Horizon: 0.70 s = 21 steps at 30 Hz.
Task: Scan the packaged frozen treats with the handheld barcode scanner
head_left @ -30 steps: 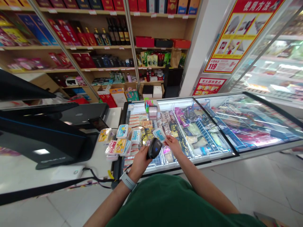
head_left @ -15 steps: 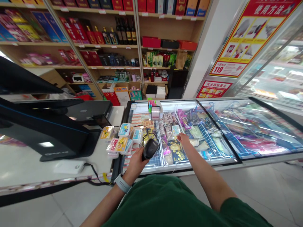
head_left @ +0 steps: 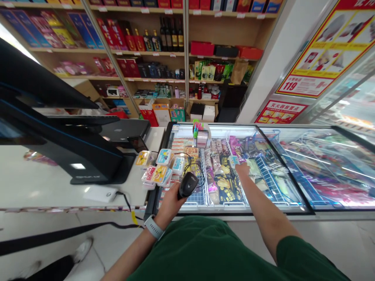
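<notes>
My left hand [head_left: 171,202], with a pale watch band on the wrist, is closed around a black barcode scanner [head_left: 188,184]. The scanner is above the left part of the glass-topped freezer [head_left: 172,207], its cord looping behind it. Farther right, my right hand [head_left: 243,171] grips a small tub with a blue and white lid [head_left: 233,160] by its near edge, above the freezer. Several similar tubs [head_left: 160,174] with yellow, red and blue lids lie grouped and partly stacked at the freezer's left end. The fingertips of my right hand are partly hidden.
Left of the freezer, a black checkout terminal [head_left: 96,156] and a white device [head_left: 101,194] stand on the counter [head_left: 35,195]. A round container with colourful items [head_left: 197,127] stands at the freezer's back edge. Shelves [head_left: 149,54] rise behind. Another person's shoe [head_left: 83,249] shows at lower left.
The view has turned slightly left. My right hand has moved a little to the right with the tub. My left hand still holds the scanner. A person's foot has appeared at lower left.
</notes>
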### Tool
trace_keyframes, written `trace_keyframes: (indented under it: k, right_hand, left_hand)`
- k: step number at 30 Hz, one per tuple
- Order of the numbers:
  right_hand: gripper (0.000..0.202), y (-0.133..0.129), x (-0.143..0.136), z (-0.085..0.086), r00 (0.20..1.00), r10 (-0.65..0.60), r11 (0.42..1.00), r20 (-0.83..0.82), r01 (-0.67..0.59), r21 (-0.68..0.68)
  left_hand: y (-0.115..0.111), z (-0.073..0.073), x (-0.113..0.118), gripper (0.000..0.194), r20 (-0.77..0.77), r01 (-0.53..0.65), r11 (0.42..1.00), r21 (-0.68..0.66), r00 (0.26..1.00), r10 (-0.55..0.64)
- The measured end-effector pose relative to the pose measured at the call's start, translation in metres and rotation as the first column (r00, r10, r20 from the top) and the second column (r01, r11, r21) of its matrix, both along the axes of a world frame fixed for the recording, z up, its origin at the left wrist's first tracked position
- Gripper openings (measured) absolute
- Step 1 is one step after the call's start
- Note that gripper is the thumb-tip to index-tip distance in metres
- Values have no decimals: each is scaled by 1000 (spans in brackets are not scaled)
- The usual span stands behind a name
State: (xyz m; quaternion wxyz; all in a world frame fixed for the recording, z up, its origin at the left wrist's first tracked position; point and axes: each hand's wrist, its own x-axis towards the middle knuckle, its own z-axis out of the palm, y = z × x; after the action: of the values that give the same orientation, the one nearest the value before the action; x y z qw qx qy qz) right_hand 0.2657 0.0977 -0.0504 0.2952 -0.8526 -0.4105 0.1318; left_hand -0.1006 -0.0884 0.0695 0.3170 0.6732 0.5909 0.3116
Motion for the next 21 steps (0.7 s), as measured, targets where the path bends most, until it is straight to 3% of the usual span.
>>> trace_keyframes:
  k: [2, 5, 8, 10, 12, 15, 17, 19, 21]
  right_hand:
    - [50, -2, -15, -1, 997, 35, 999, 70, -35, -6]
    - [46, -9, -59, 0, 937, 321, 946, 142, -325, 8]
    - [47, -17, -120, 3, 796, 591, 799, 130, -600, 43]
    - [50, -20, -163, 6, 651, 753, 647, 93, -759, 73]
    - [53, -19, -202, 8, 580, 814, 576, 27, -813, 88]
    - [64, -10, -245, 10, 617, 780, 624, -101, -780, 57]
    - [76, -2, -262, 10, 611, 778, 621, -145, -783, 33]
    - [86, 5, -270, 10, 560, 816, 569, -144, -822, 24]
    - [82, 10, -273, 11, 509, 851, 515, -129, -857, 14]
  left_hand:
    - [-1, -1, 0, 29, -1, -7, 1000, 1, 1000, 7]
    - [-3, -3, -2, 28, 9, -14, 1000, -3, 1000, 14]
    - [-4, -4, -4, 31, 35, -23, 1000, 0, 999, 23]
    - [-5, -3, -6, 32, 45, -34, 999, 5, 998, 34]
    - [-7, -1, -7, 36, 51, -43, 999, 8, 998, 43]
    - [-11, 2, -10, 35, 37, -54, 999, 0, 998, 54]
    - [-13, 3, -11, 31, 23, -62, 998, -6, 998, 62]
    - [-15, 3, -13, 31, 20, -66, 998, -5, 998, 67]
    - [-16, 3, -14, 33, 25, -76, 997, 1, 997, 76]
